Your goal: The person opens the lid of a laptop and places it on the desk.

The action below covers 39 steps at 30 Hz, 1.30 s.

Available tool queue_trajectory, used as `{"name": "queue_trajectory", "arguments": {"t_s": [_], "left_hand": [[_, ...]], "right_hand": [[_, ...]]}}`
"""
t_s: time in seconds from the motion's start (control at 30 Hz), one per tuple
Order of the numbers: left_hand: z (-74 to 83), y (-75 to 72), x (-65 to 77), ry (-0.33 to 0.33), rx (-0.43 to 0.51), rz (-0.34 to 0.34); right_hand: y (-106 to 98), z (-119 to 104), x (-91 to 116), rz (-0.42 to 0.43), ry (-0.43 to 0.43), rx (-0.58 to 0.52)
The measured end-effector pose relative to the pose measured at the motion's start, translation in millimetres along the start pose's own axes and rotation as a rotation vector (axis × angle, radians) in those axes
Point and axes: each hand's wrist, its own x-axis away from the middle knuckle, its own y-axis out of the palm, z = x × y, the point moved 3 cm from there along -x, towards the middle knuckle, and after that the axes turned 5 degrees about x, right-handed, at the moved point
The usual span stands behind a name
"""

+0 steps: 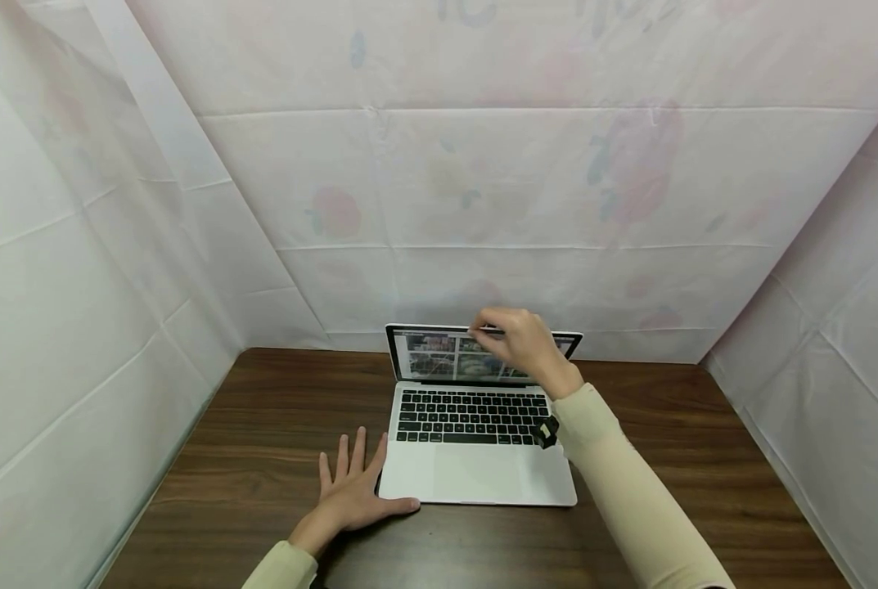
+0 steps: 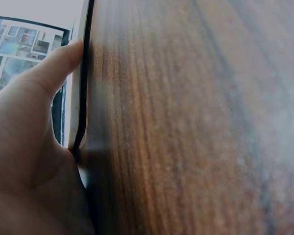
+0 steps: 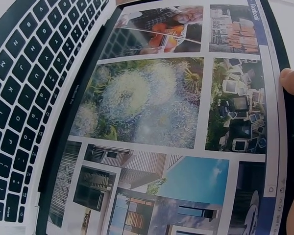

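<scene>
A silver laptop (image 1: 475, 474) stands open on the wooden table, its lid tilted back and its screen (image 3: 142, 107) lit with a page of pictures. My right hand (image 1: 520, 339) reaches over the keyboard (image 1: 468, 415) and pinches the lid's top edge. In the right wrist view a fingertip (image 3: 290, 79) lies on the black bezel at that edge. My left hand (image 1: 353, 491) rests at the laptop's front left corner with fingers spread on the table. Its thumb (image 2: 59, 63) lies along the front edge of the base.
Dark brown table (image 1: 262, 442) surrounds the laptop. A white printed cloth (image 1: 483, 188) hangs behind the table, with more cloth at the left and right sides. A small black device (image 1: 545, 432) sits at my right wrist, over the keyboard's right end in the head view.
</scene>
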Motion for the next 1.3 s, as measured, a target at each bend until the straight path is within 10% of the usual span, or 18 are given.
{"name": "queue_trajectory", "arguments": {"t_s": [1.3], "left_hand": [[-2.1,3.1,2.4,0.029,0.041,0.029]], "right_hand": [[2.7,20.1,-18.2,-0.121,0.228,-0.037]]}}
